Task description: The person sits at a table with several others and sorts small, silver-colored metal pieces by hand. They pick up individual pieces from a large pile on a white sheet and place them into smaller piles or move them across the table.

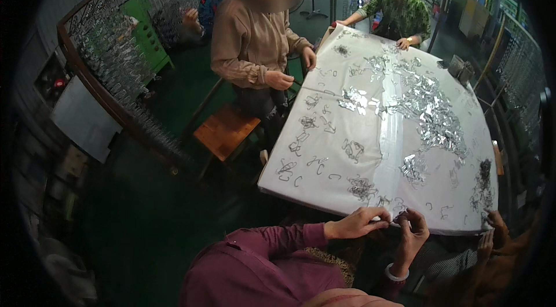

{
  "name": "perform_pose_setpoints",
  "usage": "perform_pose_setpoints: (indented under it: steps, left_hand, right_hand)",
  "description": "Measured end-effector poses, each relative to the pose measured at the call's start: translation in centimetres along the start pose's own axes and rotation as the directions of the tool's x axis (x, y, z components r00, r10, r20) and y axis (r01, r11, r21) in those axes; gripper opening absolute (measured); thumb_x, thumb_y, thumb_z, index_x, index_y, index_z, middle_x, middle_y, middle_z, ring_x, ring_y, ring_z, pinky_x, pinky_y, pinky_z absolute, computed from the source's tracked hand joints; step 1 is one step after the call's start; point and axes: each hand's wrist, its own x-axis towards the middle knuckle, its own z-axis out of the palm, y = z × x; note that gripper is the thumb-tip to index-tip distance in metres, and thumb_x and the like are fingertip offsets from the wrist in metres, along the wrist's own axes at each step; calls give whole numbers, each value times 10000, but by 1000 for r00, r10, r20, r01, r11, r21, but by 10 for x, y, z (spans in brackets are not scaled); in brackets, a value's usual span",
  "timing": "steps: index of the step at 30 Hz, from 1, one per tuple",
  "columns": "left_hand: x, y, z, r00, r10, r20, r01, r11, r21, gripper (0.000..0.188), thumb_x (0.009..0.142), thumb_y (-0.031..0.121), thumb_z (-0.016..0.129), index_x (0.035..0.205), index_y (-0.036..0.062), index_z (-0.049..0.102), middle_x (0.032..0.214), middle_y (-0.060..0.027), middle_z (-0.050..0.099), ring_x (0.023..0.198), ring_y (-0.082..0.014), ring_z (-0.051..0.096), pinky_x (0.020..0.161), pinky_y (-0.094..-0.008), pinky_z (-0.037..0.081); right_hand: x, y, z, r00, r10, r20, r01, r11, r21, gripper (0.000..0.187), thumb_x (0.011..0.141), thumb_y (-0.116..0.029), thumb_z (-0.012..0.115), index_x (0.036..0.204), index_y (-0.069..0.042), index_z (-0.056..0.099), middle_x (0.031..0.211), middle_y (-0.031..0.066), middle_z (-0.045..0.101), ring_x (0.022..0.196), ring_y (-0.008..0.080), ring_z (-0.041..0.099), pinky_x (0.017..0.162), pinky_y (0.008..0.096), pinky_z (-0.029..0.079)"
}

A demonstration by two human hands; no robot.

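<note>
Both hands, left hand (pixel 356 223) and right hand (pixel 412 227), pinch a small metal clip (pixel 397 218) together at the surface's (pixel 370 151) near edge; small clip clusters (pixel 362 187) lie sorted, a large heap (pixel 431 110) remains far right.

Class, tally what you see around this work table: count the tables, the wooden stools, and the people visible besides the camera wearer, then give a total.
White-covered table: 1
Wooden stool: 1
Other people in view: 4 (tan jacket, green patterned shirt, blue patterned sleeve, hands at lower right)
Total: 6
</note>
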Motion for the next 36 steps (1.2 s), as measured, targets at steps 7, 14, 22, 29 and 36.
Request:
perform_pose_setpoints:
  steps: [7, 14, 22, 29, 36]
  left_hand:
    - [-2, 11, -2, 997, 75, -13, -74, 993, 89, 147, 861, 88, 607, 973, -2, 577, 906, -123, 615, 856, -255, 602, 755, -337, 463]
    - [-15, -14, -4, 994, 99, -40, -90, 978, 186, 205, 840, 93, 634, 1019, 12, 572, 956, -125, 607, 896, -273, 597, 769, -347, 464]
    - [26, -69, -85, 939, -18, -342, 202, 837, 508, 179, 846, 181, 651, 906, 15, 679, 845, -111, 680, 724, -186, 647, 642, -292, 503]
    - [84, -132, -170, 993, 47, -111, 58, 619, 784, 81, 762, 86, 626, 805, 54, 687, 813, -108, 646, 807, -260, 602, 706, -369, 505]
    - [91, -172, -156, 983, -12, 183, -173, 276, 945, 86, 774, 79, 534, 798, 20, 592, 838, -110, 590, 861, -286, 598, 681, -396, 524]
  right_hand:
    - [-26, -10, 16, 996, -48, -77, 50, 998, 24, 226, 797, 115, 590, 1009, 40, 601, 884, 63, 644, 812, 107, 616, 752, 229, 497]
    - [-29, 7, 26, 993, -21, -115, 36, 991, 130, 187, 815, 88, 605, 995, 37, 621, 870, 48, 632, 746, 90, 585, 669, 222, 485]
    - [-28, 28, 12, 990, -35, -135, 58, 985, 165, 200, 810, 122, 582, 992, 53, 627, 872, 95, 626, 730, 122, 591, 610, 229, 498]
    - [-26, 26, 7, 996, -3, -90, 17, 988, 155, 194, 794, 133, 579, 958, 49, 641, 832, 72, 605, 699, 113, 573, 610, 224, 479]
    - [-28, 26, 1, 995, -18, -102, 28, 995, 94, 179, 809, 115, 570, 964, 49, 630, 836, 47, 596, 703, 96, 562, 633, 220, 472]
